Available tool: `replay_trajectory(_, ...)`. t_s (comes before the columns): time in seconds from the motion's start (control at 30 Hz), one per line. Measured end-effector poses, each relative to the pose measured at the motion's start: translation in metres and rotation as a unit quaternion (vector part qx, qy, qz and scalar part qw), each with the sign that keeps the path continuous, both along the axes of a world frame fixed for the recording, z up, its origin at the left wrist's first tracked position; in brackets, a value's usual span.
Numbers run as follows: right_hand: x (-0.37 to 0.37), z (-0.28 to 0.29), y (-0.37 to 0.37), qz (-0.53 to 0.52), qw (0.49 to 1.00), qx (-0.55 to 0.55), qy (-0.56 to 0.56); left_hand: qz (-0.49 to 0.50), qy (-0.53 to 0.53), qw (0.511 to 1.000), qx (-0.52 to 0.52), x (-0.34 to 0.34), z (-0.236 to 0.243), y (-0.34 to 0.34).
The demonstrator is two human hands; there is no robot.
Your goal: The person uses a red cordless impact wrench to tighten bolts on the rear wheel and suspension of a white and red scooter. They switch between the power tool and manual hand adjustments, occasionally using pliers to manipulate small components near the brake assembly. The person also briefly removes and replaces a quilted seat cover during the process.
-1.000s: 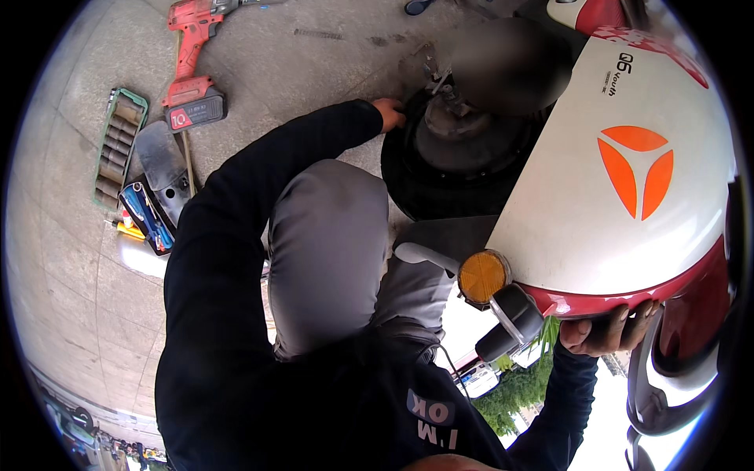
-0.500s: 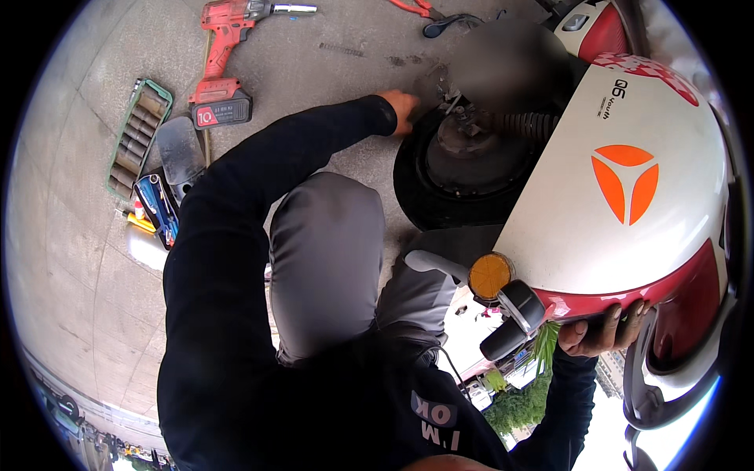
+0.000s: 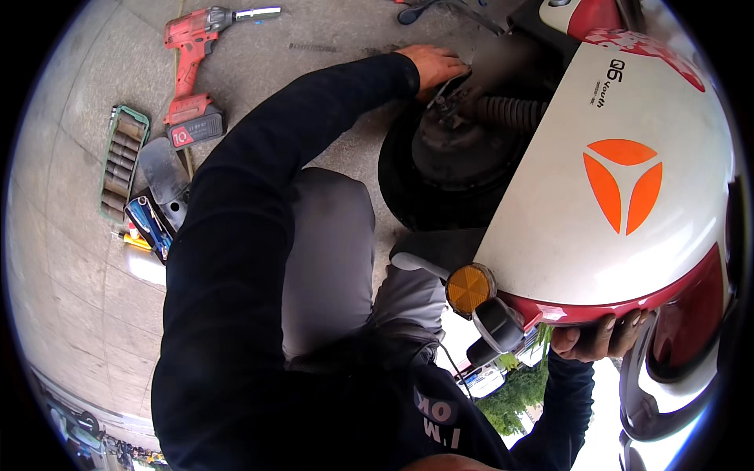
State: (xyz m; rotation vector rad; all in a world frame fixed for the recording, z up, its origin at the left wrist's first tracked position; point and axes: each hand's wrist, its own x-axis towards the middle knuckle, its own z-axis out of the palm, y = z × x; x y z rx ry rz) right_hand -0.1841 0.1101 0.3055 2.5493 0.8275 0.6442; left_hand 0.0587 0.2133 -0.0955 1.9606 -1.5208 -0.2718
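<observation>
My left hand (image 3: 436, 69) reaches over the scooter's rear wheel (image 3: 440, 165), its fingers bent around something beside the metal fittings (image 3: 448, 110); what they grip is unclear. A corrugated black part (image 3: 510, 111) runs from there under the white and red scooter body (image 3: 605, 110), which bears an orange emblem. My right hand (image 3: 589, 339) grips the body's red lower edge from below. Near it are a round amber reflector (image 3: 470, 290) and a dark fitting (image 3: 491, 334). A smudged grey patch blurs the area just right of my left hand.
On the concrete floor (image 3: 94, 86) lie a red cordless impact wrench (image 3: 188, 74), a green-edged socket case (image 3: 122, 165), a dark flat plate (image 3: 163, 173), a tool pouch (image 3: 149, 224), a yellow-handled tool (image 3: 129, 237) and a dark-handled tool (image 3: 408, 16). My grey-trousered knee (image 3: 326, 235) is beside the wheel.
My left hand has moved up and right, further over the fittings beside the wheel, with its arm following. My right hand keeps its hold on the body's edge.
</observation>
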Motion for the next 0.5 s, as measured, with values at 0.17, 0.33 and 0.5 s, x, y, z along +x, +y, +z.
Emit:
replay_trajectory(0.17, 0.003, 0.001, 0.006, -0.004, 1.0, -0.015, -0.011, -0.003, 0.032, 0.994, 0.101, -0.004, 0.017, 0.0)
replay_trajectory(0.33, -0.001, 0.006, 0.006, -0.018, 1.0, -0.011, -0.003, 0.016, 0.368, 0.916, 0.16, -0.032, -0.042, 0.029)
replay_trajectory(0.5, -0.006, 0.005, 0.005, -0.025, 1.0, 0.006, 0.005, 0.03, 0.639, 0.748, 0.18, -0.109, -0.072, 0.057)
